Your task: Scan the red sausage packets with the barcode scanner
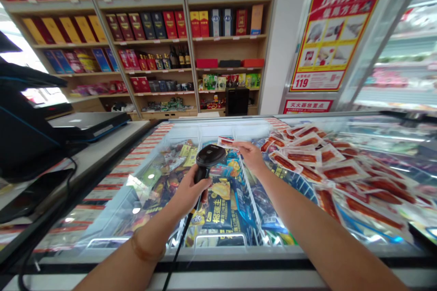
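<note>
My left hand (194, 187) is wrapped round the handle of a black barcode scanner (210, 155), whose cable runs down toward me. In my right hand (251, 154) I pinch the end of a sealed sausage pack (226, 141), long and flat with a clear wrapper. The scanner's head is close to the pack, just left of and below it. Both hands are above the glass top of a chest freezer. To the right lies a heap of similar sausage packs (303, 157) on the glass.
Under the glass, wire baskets (251, 191) hold colourful frozen packets (218, 209). Black checkout equipment (27, 118) and a flat device (88, 123) stand at the left. Shelves (146, 41) of boxed goods line the back, beside a red fire-hydrant poster (336, 32).
</note>
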The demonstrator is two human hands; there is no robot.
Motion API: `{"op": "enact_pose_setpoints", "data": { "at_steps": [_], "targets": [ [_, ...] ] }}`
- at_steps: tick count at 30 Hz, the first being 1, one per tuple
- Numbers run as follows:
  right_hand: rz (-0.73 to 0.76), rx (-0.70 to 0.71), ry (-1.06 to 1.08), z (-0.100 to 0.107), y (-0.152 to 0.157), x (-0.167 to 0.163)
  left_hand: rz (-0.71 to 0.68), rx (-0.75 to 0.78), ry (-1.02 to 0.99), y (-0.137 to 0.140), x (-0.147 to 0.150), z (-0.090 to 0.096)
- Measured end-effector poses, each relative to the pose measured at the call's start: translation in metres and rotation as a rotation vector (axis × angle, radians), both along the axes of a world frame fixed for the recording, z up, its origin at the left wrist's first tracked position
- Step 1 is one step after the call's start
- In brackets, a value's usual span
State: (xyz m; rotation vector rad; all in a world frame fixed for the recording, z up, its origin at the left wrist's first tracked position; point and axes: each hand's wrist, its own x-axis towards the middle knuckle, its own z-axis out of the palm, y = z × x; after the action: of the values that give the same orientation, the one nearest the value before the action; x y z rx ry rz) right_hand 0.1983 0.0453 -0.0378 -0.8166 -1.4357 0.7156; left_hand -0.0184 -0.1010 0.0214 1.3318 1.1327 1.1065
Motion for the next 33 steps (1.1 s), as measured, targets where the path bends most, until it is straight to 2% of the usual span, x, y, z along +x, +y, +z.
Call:
{"op": "enact_pose_setpoints", "data": {
  "at_steps": [9,17,22,33],
  "targets": [
    [-0.066,0.007,-0.030,-0.004,0.002,0.004,0.020,0.024,-0.002,0.005,-0.003,-0.009],
    [-0.160,0.041,-0.054,-0.001,0.001,0.006,0.012,0.058,-0.028,0.003,-0.002,-0.005],
    [-0.230,0.133,-0.108,0.005,-0.005,0.003,0.016,0.053,-0.008,0.001,0.001,-0.007],
    [-0.219,0.173,-0.096,0.005,-0.007,0.000,0.046,0.065,0.040,0.003,0.002,-0.010]
  ]
}}
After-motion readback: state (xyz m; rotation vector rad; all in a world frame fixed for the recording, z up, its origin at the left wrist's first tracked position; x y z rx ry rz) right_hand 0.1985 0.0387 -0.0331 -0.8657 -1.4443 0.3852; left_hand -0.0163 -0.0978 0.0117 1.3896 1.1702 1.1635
